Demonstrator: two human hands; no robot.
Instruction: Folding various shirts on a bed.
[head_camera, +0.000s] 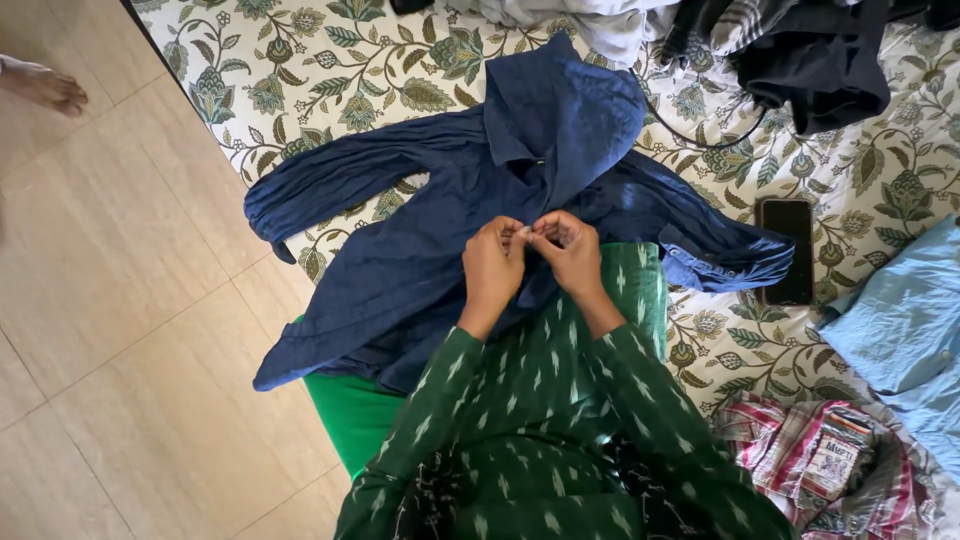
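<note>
A dark blue shirt (420, 210) lies spread over the edge of a bed with a floral sheet (300, 70), its sleeves out to both sides and its lower part hanging off toward me. My left hand (492, 262) and my right hand (570, 252) meet at the shirt's front opening, fingertips pinched together on the fabric there. What exactly sits between the fingertips is too small to tell. My arms wear green patterned sleeves.
A black phone (787, 250) lies on the sheet right of the shirt. A light blue garment (905, 330), a red checked shirt (820, 465), dark clothes (815, 55) and white cloth (590, 20) lie around. Another person's bare foot (45, 88) stands on the tiled floor (120, 300).
</note>
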